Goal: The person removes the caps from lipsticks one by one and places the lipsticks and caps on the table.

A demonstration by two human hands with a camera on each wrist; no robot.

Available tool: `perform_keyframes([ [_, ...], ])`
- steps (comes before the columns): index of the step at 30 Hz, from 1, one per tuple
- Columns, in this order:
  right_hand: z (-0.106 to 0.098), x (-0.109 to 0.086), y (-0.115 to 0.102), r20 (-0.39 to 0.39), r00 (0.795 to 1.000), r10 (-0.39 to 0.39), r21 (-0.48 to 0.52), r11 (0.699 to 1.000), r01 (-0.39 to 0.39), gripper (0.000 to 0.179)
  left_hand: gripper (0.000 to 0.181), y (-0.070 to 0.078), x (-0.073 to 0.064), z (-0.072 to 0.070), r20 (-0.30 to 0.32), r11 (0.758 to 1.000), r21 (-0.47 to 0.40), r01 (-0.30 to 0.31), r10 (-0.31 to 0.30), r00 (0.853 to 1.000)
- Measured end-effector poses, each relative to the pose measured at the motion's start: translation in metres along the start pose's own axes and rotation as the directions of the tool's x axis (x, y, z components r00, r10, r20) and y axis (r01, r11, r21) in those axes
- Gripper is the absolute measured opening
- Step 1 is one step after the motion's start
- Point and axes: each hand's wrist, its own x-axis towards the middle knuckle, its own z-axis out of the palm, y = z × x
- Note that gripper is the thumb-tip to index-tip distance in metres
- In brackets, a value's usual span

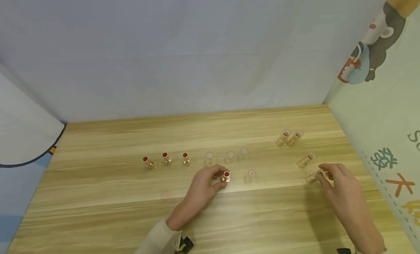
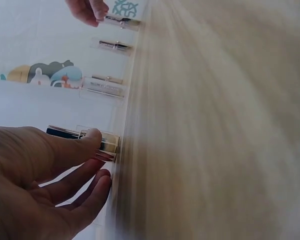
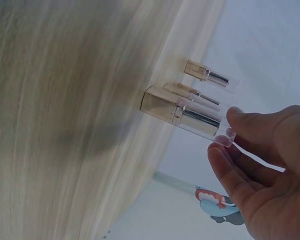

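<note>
We see both hands at work over a wood-grain table (image 1: 256, 217). Our left hand (image 1: 204, 183), near the middle, pinches an uncapped lipstick (image 1: 225, 176) between thumb and fingers; the tube stands upright on the wood with its red tip facing up. In the left wrist view our thumb lies against its gold side, while the lower fingers curve loosely away from it. Our right hand (image 1: 344, 186), well apart on the right side, pinches a capped lipstick (image 3: 200, 120) by the end of its clear cover, thumb and fingertips meeting on the plastic; we cannot tell whether its base touches the wood. Just beyond that one stands another covered tube (image 1: 305, 161), and farther back a close pair of covered tubes (image 1: 283, 138) stand side by side. To the left of our left hand, three bare lipsticks (image 1: 167, 159) stand upright in a spaced row, red tips showing. Between the two hands and a little behind them we have four loose clear caps (image 1: 230, 154), three toward the back and one nearer, just right of the left hand's tube. A pale backdrop (image 1: 183, 64) rises behind the table, and a printed panel (image 1: 377, 112) borders its right side.
</note>
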Motion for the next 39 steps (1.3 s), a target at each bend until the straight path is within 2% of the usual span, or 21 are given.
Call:
perform_keyframes([
  [4, -0.001, -0.002, -0.004, -0.020, 1.000, -0.007, 0.009, 1.000, 0.008, 0.030, 0.035, 0.000, -0.002, -0.002, -0.009, 1.000, 0.003, -0.026, 0.026, 1.000],
  [8, -0.004, -0.001, -0.013, -0.021, 1.000, -0.022, 0.037, 0.999, 0.023, 0.031, 0.039, 0.000, -0.008, -0.007, -0.066, 0.998, 0.011, -0.055, 0.056, 0.996],
  [11, -0.007, -0.001, -0.022, -0.029, 0.999, -0.040, 0.074, 0.996, 0.042, 0.033, 0.042, 0.001, -0.012, -0.013, -0.118, 0.996, 0.026, -0.090, 0.092, 0.989],
  [14, -0.009, 0.001, -0.034, -0.062, 0.994, -0.087, 0.126, 0.988, 0.095, 0.037, 0.043, 0.003, -0.014, -0.019, -0.164, 0.990, 0.050, -0.131, 0.138, 0.977],
  [17, -0.009, 0.002, -0.048, -0.092, 0.981, -0.169, 0.198, 0.963, 0.184, 0.043, 0.043, 0.006, -0.016, -0.026, -0.208, 0.984, 0.060, -0.169, 0.178, 0.962],
  [20, -0.008, 0.002, -0.060, -0.075, 0.970, -0.231, 0.278, 0.929, 0.243, 0.045, 0.041, 0.009, -0.017, -0.031, -0.250, 0.973, 0.064, -0.221, 0.230, 0.941],
  [24, -0.005, 0.001, -0.074, -0.032, 0.957, -0.290, 0.366, 0.887, 0.281, 0.045, 0.038, 0.015, -0.018, -0.034, -0.292, 0.938, 0.054, -0.343, 0.343, 0.893],
  [26, -0.004, 0.000, -0.079, -0.012, 0.952, -0.306, 0.403, 0.870, 0.285, 0.044, 0.037, 0.019, -0.020, -0.034, -0.291, 0.915, 0.027, -0.402, 0.391, 0.873],
  [28, -0.003, 0.000, -0.083, -0.009, 0.946, -0.324, 0.435, 0.850, 0.295, 0.043, 0.036, 0.024, -0.022, -0.034, -0.273, 0.895, -0.017, -0.445, 0.425, 0.863],
  [33, 0.001, 0.000, -0.094, -0.031, 0.918, -0.396, 0.507, 0.785, 0.356, 0.045, 0.040, 0.033, -0.029, -0.031, -0.201, 0.867, -0.093, -0.489, 0.465, 0.862],
  [36, 0.005, -0.003, -0.100, -0.006, 0.906, -0.424, 0.550, 0.755, 0.357, 0.046, 0.044, 0.034, -0.032, -0.026, -0.168, 0.851, -0.073, -0.521, 0.504, 0.847],
  [39, 0.010, -0.006, -0.107, 0.011, 0.897, -0.442, 0.579, 0.734, 0.355, 0.043, 0.044, 0.035, -0.036, -0.022, -0.125, 0.851, -0.058, -0.522, 0.512, 0.850],
])
